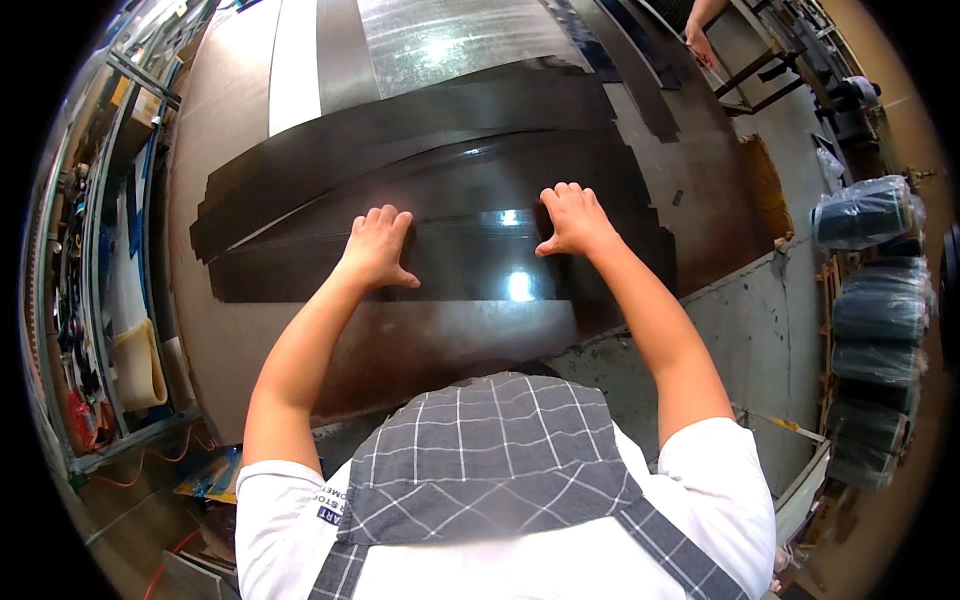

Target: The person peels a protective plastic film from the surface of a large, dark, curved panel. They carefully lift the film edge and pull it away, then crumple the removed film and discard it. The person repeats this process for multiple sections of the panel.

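Brown surface point(230, 350) carried a glossy black sheet point(470, 250) beneath spread-fingered left hand point(378, 245) and right hand point(573, 218); it looked slippery, bendable, best held by its edges.

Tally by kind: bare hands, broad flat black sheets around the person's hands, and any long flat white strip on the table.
Person's bare left hand and right hand: 2
Co-worker's bare hand: 1
Broad flat black sheets: at least 2
Long flat white strip: 1
Total: at least 6

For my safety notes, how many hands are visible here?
3: the wearer's left hand and right hand, both at the dark sheet, and a co-worker's hand, toward the upper right. Another may be hidden.
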The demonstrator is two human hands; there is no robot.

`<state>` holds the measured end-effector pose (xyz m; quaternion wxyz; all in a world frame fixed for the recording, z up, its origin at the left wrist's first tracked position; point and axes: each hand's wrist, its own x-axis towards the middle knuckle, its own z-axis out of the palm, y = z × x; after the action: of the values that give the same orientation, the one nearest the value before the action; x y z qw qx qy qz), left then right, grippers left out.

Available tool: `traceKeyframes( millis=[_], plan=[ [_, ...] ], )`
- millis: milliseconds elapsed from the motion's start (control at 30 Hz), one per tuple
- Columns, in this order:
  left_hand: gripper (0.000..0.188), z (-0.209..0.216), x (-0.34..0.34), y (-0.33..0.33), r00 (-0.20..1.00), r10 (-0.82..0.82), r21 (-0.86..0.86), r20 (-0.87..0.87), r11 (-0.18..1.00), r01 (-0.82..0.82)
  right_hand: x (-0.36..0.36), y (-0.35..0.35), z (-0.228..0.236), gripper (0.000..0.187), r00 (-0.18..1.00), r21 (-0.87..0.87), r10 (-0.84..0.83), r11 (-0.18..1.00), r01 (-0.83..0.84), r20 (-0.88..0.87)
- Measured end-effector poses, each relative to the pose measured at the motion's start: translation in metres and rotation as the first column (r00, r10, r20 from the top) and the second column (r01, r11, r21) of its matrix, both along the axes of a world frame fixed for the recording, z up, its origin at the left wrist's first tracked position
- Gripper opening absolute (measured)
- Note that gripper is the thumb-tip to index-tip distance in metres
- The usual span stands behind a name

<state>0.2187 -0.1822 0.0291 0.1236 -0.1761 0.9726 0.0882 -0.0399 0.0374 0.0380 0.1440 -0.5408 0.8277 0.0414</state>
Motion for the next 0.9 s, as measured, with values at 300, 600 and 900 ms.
traceKeyframes(
  millis=[300,600,900],
  plan=[
    [0.075,-0.011,0.020,-0.006,0.989,0.051,0.104,-0.136,0.994,-0.037,-0.013,0.006,-0.003,0.054,0.947,0.093,-0.009,0.995,-0.023,0.321],
    [0.049,0.021,0.057,-0.005,0.976,-0.091,0.365,0.198,0.931,0.012,0.040,0.040,-0.010,0.027,0.884,0.170,0.096,0.966,-0.193,0.457],
    [0.041,0.051,0.035,-0.068,0.994,0.101,0.215,-0.040,0.972,-0.090,-0.025,-0.061,0.049,0.027,0.935,0.049,0.263,0.958,-0.282,0.240]
  ],
)
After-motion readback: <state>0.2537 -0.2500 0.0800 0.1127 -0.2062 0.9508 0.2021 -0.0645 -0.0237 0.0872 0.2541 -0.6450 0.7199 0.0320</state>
